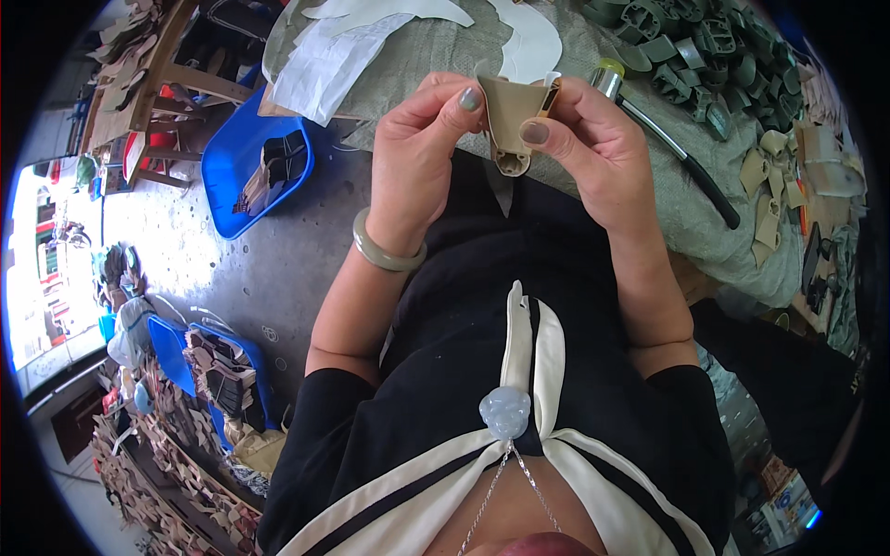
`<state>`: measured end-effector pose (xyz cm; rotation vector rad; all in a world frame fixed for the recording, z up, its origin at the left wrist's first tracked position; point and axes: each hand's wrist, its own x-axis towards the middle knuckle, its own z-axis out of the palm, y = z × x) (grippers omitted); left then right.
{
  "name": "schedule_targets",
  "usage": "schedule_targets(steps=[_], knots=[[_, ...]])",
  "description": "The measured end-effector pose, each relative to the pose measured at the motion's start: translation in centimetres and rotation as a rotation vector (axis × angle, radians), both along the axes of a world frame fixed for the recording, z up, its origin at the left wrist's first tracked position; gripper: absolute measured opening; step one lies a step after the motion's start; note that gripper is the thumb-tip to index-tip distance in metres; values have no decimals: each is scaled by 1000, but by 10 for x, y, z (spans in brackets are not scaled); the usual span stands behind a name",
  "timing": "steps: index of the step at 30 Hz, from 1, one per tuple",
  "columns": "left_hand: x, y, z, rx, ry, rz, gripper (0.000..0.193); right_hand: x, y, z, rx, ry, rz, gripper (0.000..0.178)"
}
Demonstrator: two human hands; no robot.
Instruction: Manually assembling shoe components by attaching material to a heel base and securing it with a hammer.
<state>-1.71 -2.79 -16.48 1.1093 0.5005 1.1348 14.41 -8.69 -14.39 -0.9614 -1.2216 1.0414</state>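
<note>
**Both hands pinched on a small tan piece**

I hold a small tan leather piece (509,119) up in front of me, just above my lap and at the near edge of the cloth-covered table (593,65). My left hand (419,153) grips its left edge, thumb pressed flat on the front and the other fingers curled behind. My right hand (593,148) pinches the right edge the same way, thumb on the front, fingers closed behind it. The piece widens at the top and narrows to a rounded tab with a small hole at the bottom, which hangs free between my two thumbs. A pale green bangle (385,252) sits on my left wrist.

On the table just beyond my right hand lies a tool with a yellow-capped head and a long black handle (681,153). Further right is a heap of dark green strap pieces (705,46), and tan cut pieces (769,185) lie near the table's right edge. White paper patterns (343,56) rest on the far left of the cloth. On the floor to my left stands a blue bin (222,176) holding more cut parts.
</note>
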Motion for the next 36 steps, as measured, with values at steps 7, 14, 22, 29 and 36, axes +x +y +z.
schedule_targets(steps=[7,14,22,29,36], knots=[[-13,-4,29,300,313,-31,12,15,-5,8,-48,12,92,22],[-13,2,45,461,446,-120,9,27,-11,7,-131,23,194,18],[4,1,33,780,599,162,21,26,-5,6,-158,28,244,18],[9,-10,14,179,221,-168,30,24,-6,1,-150,235,144,20],[20,-16,7,85,288,-108,26,14,-10,3,-76,80,-1,20]])
